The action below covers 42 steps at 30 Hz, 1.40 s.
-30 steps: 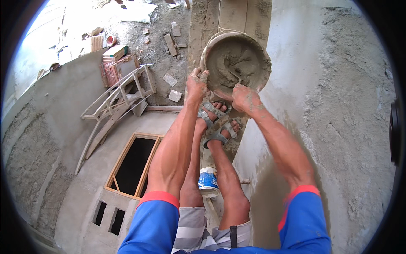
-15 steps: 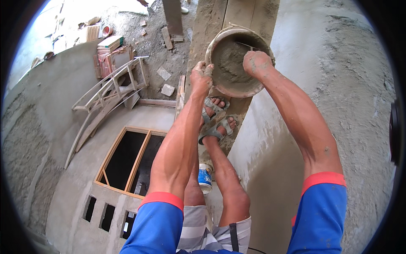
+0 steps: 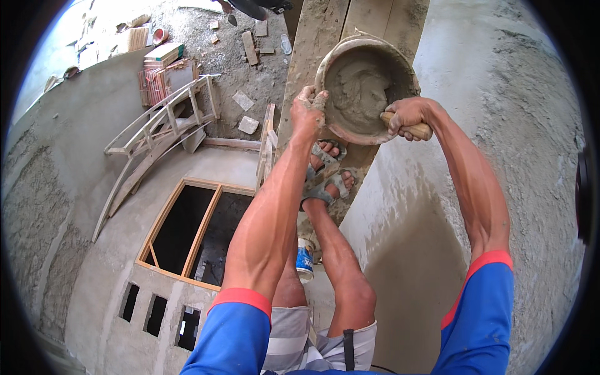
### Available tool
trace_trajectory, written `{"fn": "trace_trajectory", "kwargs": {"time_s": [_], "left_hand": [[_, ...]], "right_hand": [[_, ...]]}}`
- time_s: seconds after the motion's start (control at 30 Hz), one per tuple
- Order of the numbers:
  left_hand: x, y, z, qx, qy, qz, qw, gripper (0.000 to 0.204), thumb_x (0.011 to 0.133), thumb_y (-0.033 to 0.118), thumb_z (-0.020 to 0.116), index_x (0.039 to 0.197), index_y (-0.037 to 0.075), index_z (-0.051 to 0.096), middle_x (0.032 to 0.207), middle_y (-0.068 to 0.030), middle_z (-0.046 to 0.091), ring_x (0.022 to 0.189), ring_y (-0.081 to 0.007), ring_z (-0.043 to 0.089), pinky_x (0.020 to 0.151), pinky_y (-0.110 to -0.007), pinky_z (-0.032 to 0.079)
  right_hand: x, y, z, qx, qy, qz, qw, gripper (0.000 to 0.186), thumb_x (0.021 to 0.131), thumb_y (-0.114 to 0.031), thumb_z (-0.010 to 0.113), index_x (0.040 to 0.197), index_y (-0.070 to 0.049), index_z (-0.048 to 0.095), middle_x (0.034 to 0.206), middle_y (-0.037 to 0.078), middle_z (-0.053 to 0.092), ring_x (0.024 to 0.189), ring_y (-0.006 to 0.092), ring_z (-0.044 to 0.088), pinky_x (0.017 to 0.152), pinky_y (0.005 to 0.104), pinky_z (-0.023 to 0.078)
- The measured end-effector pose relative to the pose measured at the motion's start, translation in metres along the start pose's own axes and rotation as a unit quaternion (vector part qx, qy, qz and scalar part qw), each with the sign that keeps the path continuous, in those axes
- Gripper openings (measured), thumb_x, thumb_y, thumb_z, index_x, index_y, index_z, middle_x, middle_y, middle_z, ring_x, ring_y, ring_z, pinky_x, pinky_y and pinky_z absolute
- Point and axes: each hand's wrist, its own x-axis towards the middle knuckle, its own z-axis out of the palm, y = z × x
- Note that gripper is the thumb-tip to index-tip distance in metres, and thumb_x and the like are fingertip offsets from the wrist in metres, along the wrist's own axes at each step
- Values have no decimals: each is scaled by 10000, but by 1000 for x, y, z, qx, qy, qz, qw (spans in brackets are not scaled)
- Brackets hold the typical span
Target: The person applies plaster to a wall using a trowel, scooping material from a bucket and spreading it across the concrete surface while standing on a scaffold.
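A round, mortar-crusted bucket [image 3: 354,137] stands tilted toward me on wooden planks, partly filled with wet grey mortar [image 3: 357,84]. At its left rim is my left hand [image 3: 307,112], closed on the edge, with mortar smeared on the fingers. Over the right rim, my right hand [image 3: 409,115] grips a trowel by its wooden handle [image 3: 422,132]. The trowel's blade is hidden from view. My sandalled feet [image 3: 328,187] are on the planks just below the bucket.
A plank walkway [image 3: 312,37] runs beneath me, beside a plastered wall [image 3: 462,37] on the right. Lower down are a white-and-blue pail [image 3: 305,259] and a wood-framed opening [image 3: 219,206]. A curved wooden frame [image 3: 169,125] leans at left near stacked tiles [image 3: 165,81]. Part of a person [image 3: 250,7] shows at the top.
My right hand has drawn back from inside the bucket to its lower right rim, bringing the trowel handle into sight. The mortar surface is reshaped. My left hand stays on the rim.
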Motion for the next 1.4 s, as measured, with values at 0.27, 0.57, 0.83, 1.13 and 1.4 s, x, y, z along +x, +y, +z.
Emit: {"fn": "trace_trajectory", "kwargs": {"time_s": [0.27, 0.57, 0.83, 1.13, 1.4], "left_hand": [[-3, 13, 0, 43, -18, 4, 999, 296, 888, 180, 689, 1107, -15, 642, 868, -86, 688, 768, -130, 579, 682, -305, 479], [0, 16, 2, 26, -76, 3, 997, 342, 930, 219, 625, 1188, 2, 564, 911, -94, 671, 675, -184, 661, 529, -322, 575], [2, 4, -5, 29, -32, -17, 999, 315, 883, 168, 694, 1100, -53, 635, 855, -77, 674, 742, -114, 562, 651, -286, 468], [4, -13, -10, 83, -45, 27, 995, 351, 916, 234, 652, 1175, 6, 588, 851, -71, 662, 632, -132, 615, 483, -286, 525], [3, -5, 10, 129, -38, 48, 990, 324, 918, 232, 649, 1154, 14, 609, 863, -70, 667, 652, -134, 613, 485, -296, 516]], "right_hand": [[66, 45, 86, 500, -40, -283, 817, 371, 839, -112, 667, 1153, -77, 473, 717, 16, 485, 475, 94, 482, 374, 260, 431], [80, 5, 160, 696, -65, -483, 527, 411, 861, -108, 620, 1231, -59, 446, 697, 21, 467, 501, 100, 483, 400, 262, 445], [-20, 21, 144, 224, 378, -203, 875, 393, 869, -105, 529, 1232, 17, 441, 790, 186, 611, 644, 292, 634, 566, 394, 522], [31, -8, 131, -116, 464, -138, 867, 291, 797, -74, 531, 1011, 123, 538, 918, 315, 652, 887, 450, 650, 816, 494, 513], [52, 15, 140, -99, 474, -179, 856, 200, 767, -81, 522, 896, 47, 605, 897, 304, 650, 897, 441, 645, 790, 500, 502]]}}
